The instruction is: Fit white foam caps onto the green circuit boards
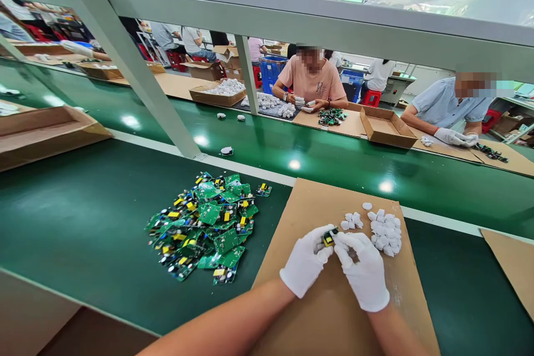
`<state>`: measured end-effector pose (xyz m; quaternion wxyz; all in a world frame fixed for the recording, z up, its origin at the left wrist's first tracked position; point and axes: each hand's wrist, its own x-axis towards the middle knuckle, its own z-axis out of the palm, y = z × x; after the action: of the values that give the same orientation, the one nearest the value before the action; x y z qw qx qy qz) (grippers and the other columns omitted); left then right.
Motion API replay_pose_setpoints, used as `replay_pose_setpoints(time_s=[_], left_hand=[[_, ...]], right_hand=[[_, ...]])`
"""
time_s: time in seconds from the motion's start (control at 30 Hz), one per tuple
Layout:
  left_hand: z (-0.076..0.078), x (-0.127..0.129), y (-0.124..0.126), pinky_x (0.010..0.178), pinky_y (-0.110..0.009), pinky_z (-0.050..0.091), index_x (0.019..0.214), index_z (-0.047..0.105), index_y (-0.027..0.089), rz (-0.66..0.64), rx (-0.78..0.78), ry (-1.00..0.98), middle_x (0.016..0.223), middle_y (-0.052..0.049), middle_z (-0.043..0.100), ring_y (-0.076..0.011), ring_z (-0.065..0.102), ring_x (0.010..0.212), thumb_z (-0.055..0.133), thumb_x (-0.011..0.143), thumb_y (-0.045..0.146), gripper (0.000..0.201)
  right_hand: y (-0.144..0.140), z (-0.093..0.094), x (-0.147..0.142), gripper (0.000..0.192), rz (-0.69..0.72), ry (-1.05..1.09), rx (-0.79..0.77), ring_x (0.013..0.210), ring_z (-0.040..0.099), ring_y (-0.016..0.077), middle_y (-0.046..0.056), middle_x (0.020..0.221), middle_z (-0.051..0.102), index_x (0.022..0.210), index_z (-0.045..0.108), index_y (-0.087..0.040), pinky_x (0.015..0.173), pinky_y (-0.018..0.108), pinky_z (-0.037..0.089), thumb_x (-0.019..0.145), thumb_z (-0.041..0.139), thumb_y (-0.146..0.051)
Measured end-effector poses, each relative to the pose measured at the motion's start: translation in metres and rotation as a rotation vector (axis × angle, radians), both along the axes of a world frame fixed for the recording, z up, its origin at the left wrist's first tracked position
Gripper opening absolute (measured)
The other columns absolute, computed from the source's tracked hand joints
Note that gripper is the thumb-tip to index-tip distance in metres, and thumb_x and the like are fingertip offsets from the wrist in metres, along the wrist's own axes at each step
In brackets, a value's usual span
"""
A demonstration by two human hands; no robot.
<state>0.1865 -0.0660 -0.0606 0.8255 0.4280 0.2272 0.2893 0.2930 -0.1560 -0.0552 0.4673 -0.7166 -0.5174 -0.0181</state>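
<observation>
Right now we hold a small circuit board [329, 238] with a yellow component on it, raised over the cardboard sheet [311, 208], right of its left edge and short of its far edge. Our gloved left hand [306, 261] is closed round the board, thumb and fingers pinching its near left side. Our gloved right hand [362, 270] meets it from the other side, thumb and forefinger bent close together at the board; the white glove hides whether those fingertips pinch anything, so we cannot tell. Just past our right hand, toward the sheet's far right corner, we have a heap of white pieces [386, 232], with a smaller cluster [352, 221] to its left and a single white piece [367, 206] nearest the far edge. Left of the sheet, on the green table [83, 206], lies our big pile of circuit boards [208, 222], jumbled and overlapping; one loose board [263, 189] sits apart between it and the sheet's far left corner. Beyond the table's far edge, across a long green surface [267, 144], we face two co-workers, one in a pink shirt [319, 80], one in pale blue [442, 103], with an open carton [390, 136] between them.
</observation>
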Motion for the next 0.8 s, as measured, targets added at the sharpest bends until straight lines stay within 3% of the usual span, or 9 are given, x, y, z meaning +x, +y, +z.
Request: replay_pose_setpoints(time_s=[0.13, 0.3, 0.37, 0.47, 0.6, 0.8], left_hand=[[0.008, -0.002, -0.002, 0.090, -0.033, 0.044, 0.102, 0.064, 0.019, -0.032, 0.035, 0.048, 0.105, -0.008, 0.065, -0.0211, 0.059, 0.098, 0.071, 0.061, 0.008, 0.043], [0.021, -0.005, 0.007, 0.083, -0.034, 0.046, 0.106, 0.062, 0.017, -0.150, -0.071, 0.019, 0.105, -0.010, 0.064, -0.0227, 0.059, 0.095, 0.071, 0.067, 0.021, 0.040], [0.023, -0.005, 0.009, 0.080, -0.035, 0.047, 0.104, 0.063, 0.015, -0.207, -0.120, -0.006, 0.099, -0.011, 0.065, -0.0218, 0.061, 0.089, 0.070, 0.069, 0.027, 0.037], [0.024, -0.005, 0.008, 0.076, -0.036, 0.048, 0.096, 0.064, 0.013, -0.257, -0.161, -0.025, 0.091, -0.011, 0.064, -0.0198, 0.062, 0.079, 0.070, 0.069, 0.032, 0.034], [0.022, -0.003, 0.006, 0.075, -0.035, 0.047, 0.096, 0.063, 0.014, -0.269, -0.183, -0.006, 0.089, -0.009, 0.064, -0.0178, 0.060, 0.076, 0.069, 0.069, 0.035, 0.035], [0.016, 0.002, 0.003, 0.058, -0.022, 0.043, 0.080, 0.062, 0.012, -0.169, 0.022, 0.041, 0.070, -0.002, 0.060, -0.0099, 0.052, 0.060, 0.076, 0.060, 0.030, 0.030]], right_hand=[[0.002, -0.002, 0.000, 0.018, -0.062, -0.133, -0.038, 0.075, 0.060, 0.0182, 0.006, 0.083, 0.062, 0.091, 0.068, -0.023, 0.068, 0.031, 0.050, 0.083, 0.052, -0.022], [-0.001, 0.001, 0.002, 0.029, -0.012, -0.181, -0.083, 0.104, 0.055, 0.0260, 0.009, 0.123, 0.051, 0.108, 0.064, -0.025, 0.088, 0.043, 0.046, 0.082, 0.053, -0.024], [-0.002, 0.002, 0.002, 0.038, 0.019, -0.165, -0.073, 0.112, 0.050, 0.0281, 0.010, 0.130, 0.047, 0.120, 0.056, -0.024, 0.093, 0.046, 0.043, 0.082, 0.053, -0.026], [-0.001, 0.002, 0.002, 0.042, 0.038, -0.137, -0.020, 0.114, 0.050, 0.0261, 0.010, 0.124, 0.053, 0.126, 0.048, -0.022, 0.093, 0.045, 0.044, 0.084, 0.050, -0.024], [0.002, 0.000, 0.004, 0.025, 0.013, -0.236, 0.011, 0.105, 0.055, 0.0230, 0.008, 0.113, 0.060, 0.103, 0.062, -0.025, 0.087, 0.041, 0.048, 0.081, 0.051, -0.018], [0.005, -0.006, 0.001, 0.036, 0.008, -0.408, 0.003, 0.104, 0.055, 0.0227, 0.006, 0.112, 0.061, 0.100, 0.062, -0.026, 0.083, 0.039, 0.048, 0.070, 0.050, -0.009]])
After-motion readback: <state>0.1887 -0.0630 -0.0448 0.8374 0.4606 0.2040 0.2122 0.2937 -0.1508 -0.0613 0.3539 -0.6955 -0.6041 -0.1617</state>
